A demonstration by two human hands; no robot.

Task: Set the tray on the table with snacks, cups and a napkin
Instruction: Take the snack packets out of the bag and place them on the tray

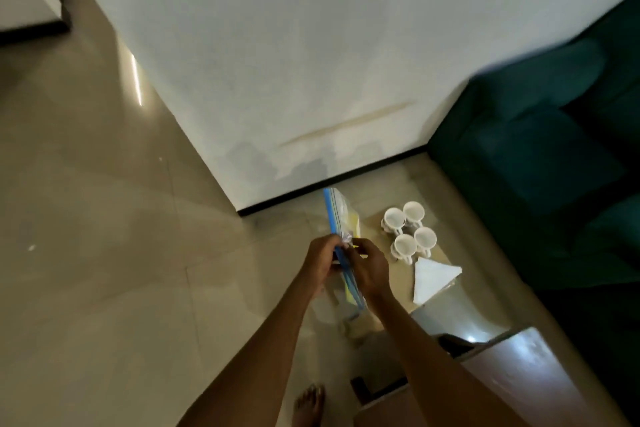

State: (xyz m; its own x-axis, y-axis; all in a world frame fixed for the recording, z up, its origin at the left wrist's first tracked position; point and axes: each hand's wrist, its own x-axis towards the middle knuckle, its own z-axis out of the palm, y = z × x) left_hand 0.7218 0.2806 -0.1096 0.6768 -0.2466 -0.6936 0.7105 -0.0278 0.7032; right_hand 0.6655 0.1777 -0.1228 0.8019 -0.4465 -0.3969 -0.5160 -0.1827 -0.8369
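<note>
Glass surface [446, 315] by white wall: my left hand [320, 262] and right hand [369, 270] pinching zip bag [337, 215] seal; plastic limp, slippery, light.

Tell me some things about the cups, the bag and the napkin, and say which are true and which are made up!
1. Four white cups stand close together on the glass table. True.
2. Both hands hold the bag. True: the left hand and the right hand pinch the plastic bag at its blue zip strip.
3. The napkin is inside one of the cups. False: the folded white napkin lies flat on the table beside the cups.
4. The cups are full of juice. False: they look empty and white inside.
5. A green sofa sits beyond the table. True.
6. The person wears shoes. False: a bare foot shows on the floor.
</note>
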